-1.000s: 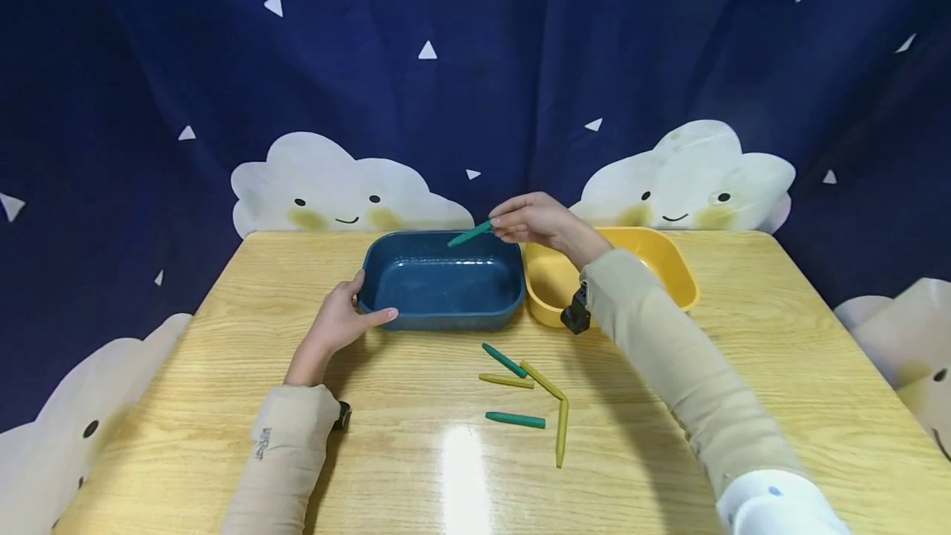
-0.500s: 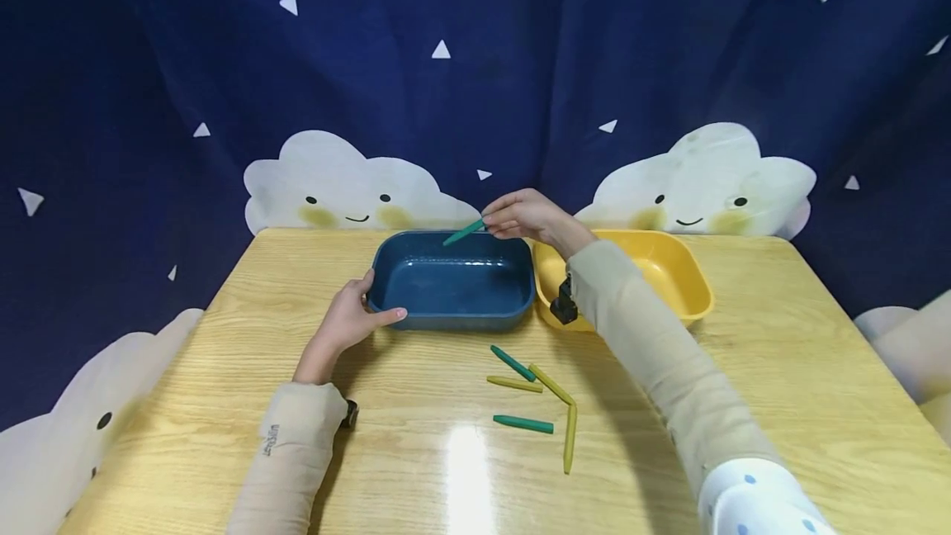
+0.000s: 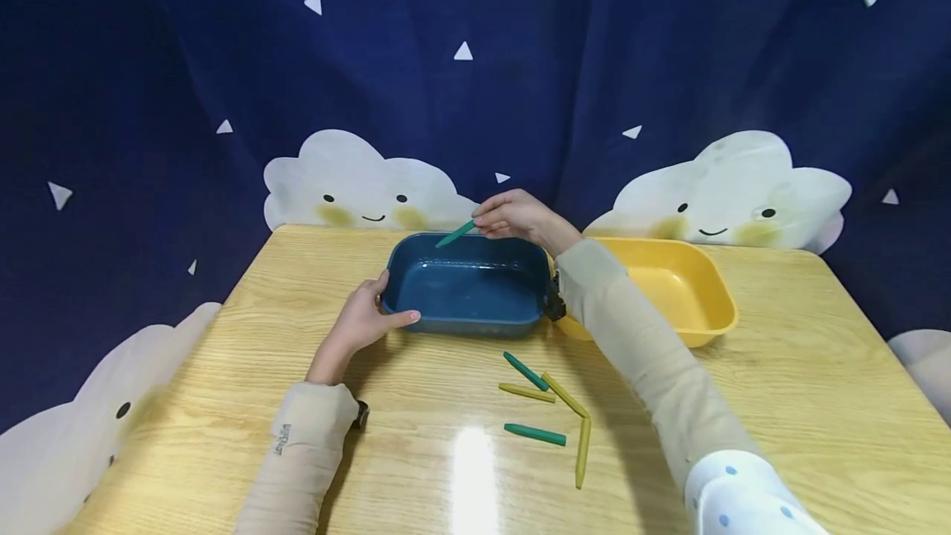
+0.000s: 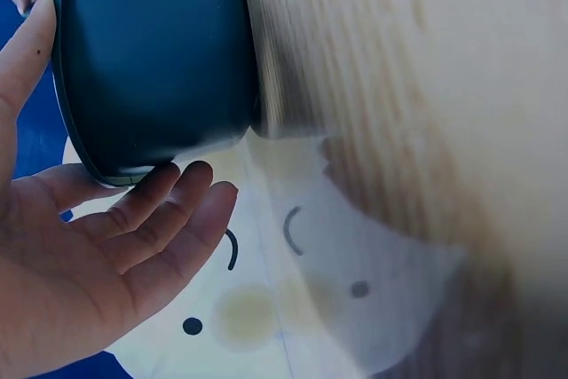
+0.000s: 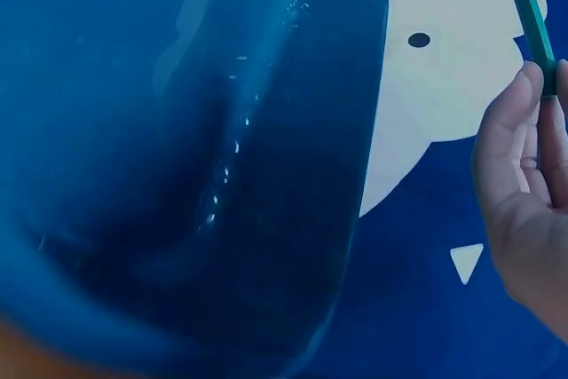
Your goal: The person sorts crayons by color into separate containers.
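Note:
My right hand (image 3: 516,216) pinches the end of a green crayon (image 3: 455,234) above the far rim of a blue plastic bin (image 3: 475,326). The crayon slants down to the left, clear of the bin floor. At the bin's near left corner, my left hand (image 3: 362,319) holds the wall, its thumb at the front and fingers at the left end. The left wrist view shows those fingers (image 4: 182,219) against the bin's end. On the table in front lie two green crayons, one (image 3: 535,434) nearer me, and several yellow ones, including a yellow crayon (image 3: 583,452) at the right.
A yellow plastic bin (image 3: 691,287) stands right beside the blue one, partly hidden by my right sleeve (image 3: 654,353). Beneath everything is a wooden table (image 3: 802,370). A dark blue curtain (image 3: 386,64) with clouds and white triangles hangs behind its far edge.
The head view has turned slightly left, so the scene sits further right. My right hand has moved a little left over the blue bin with the crayon. My left hand keeps its place.

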A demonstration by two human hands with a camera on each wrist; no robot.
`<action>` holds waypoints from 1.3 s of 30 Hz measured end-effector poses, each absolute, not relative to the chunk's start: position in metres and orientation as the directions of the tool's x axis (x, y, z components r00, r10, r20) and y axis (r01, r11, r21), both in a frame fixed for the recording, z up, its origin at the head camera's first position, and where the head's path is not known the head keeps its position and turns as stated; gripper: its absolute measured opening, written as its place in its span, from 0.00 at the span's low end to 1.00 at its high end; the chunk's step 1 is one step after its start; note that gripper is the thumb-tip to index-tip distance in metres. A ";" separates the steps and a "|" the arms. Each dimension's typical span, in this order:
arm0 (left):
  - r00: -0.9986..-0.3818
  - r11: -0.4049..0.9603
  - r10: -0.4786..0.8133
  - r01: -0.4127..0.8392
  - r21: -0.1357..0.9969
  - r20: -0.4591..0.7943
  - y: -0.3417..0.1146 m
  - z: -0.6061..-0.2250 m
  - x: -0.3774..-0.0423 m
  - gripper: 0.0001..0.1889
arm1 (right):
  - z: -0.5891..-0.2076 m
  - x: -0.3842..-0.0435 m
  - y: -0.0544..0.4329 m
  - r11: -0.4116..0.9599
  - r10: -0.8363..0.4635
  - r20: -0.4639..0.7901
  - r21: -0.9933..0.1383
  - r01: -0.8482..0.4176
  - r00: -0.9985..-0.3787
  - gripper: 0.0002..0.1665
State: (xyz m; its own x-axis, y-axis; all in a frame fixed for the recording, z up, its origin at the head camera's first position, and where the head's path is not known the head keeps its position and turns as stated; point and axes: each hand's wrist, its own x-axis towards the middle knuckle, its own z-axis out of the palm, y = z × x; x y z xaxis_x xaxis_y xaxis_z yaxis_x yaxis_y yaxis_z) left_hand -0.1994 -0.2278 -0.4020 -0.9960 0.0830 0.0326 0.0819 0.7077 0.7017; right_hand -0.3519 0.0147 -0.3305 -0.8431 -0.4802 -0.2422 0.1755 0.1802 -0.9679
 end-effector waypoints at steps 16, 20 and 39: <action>-0.995 0.712 0.088 0.092 0.696 0.041 -0.228 -0.404 -0.202 0.49 | -0.353 -0.365 -0.015 0.208 -0.507 -0.276 -0.959 0.195 -0.816 0.16; -0.995 0.707 0.090 0.092 0.701 0.040 -0.228 -0.404 -0.203 0.49 | -0.356 -0.366 -0.020 0.197 -0.497 -0.270 -0.961 0.195 -0.825 0.15; -0.996 0.730 0.081 0.090 0.677 0.045 -0.230 -0.404 -0.204 0.49 | -0.389 -0.368 -0.035 0.289 -0.585 -0.293 -0.947 0.143 -0.756 0.16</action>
